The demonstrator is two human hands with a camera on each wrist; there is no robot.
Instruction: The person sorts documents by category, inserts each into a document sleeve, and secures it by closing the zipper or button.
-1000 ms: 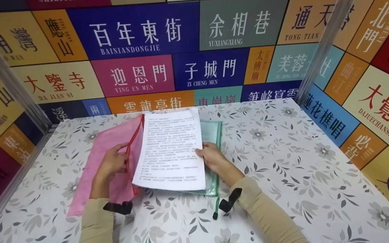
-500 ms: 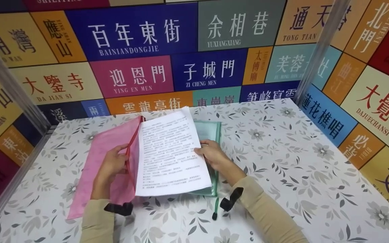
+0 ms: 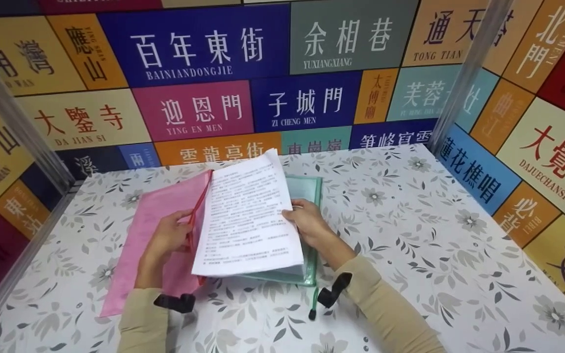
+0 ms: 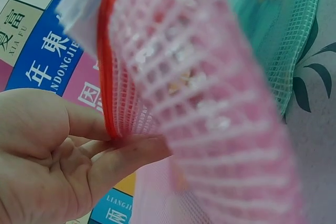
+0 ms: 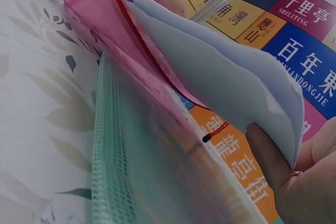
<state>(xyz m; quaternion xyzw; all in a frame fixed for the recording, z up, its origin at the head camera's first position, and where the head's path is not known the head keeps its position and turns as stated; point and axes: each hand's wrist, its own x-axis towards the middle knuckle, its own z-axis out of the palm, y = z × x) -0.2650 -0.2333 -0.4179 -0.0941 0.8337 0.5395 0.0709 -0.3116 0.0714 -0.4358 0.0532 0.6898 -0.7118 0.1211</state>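
Note:
A pink mesh zipper pouch (image 3: 140, 245) with a red zipper edge lies on the left, its mouth gaping. My left hand (image 3: 167, 240) pinches that edge; the left wrist view shows thumb and fingers on the mesh (image 4: 220, 98) beside the red zipper (image 4: 106, 51). Printed sheets of paper (image 3: 245, 225) slant up from the pouch's mouth, their left side along the zipper. My right hand (image 3: 312, 228) grips their right edge, thumb on the printed face. In the right wrist view the sheets (image 5: 226, 72) bow. Beneath them lies a green mesh zipper pouch (image 3: 304, 189), mostly covered.
A white tabletop with grey flower print (image 3: 410, 235) spreads under everything. Colourful sign-covered walls (image 3: 199, 108) rise behind and at both sides, with clear strips (image 3: 469, 73) at the corners. The green pouch's zipper pull (image 3: 313, 314) hangs toward the front.
The sheets' lower edge has swung down and right, then back up and left toward the red zipper. Their top now leans right. My left hand still holds the pink pouch's edge.

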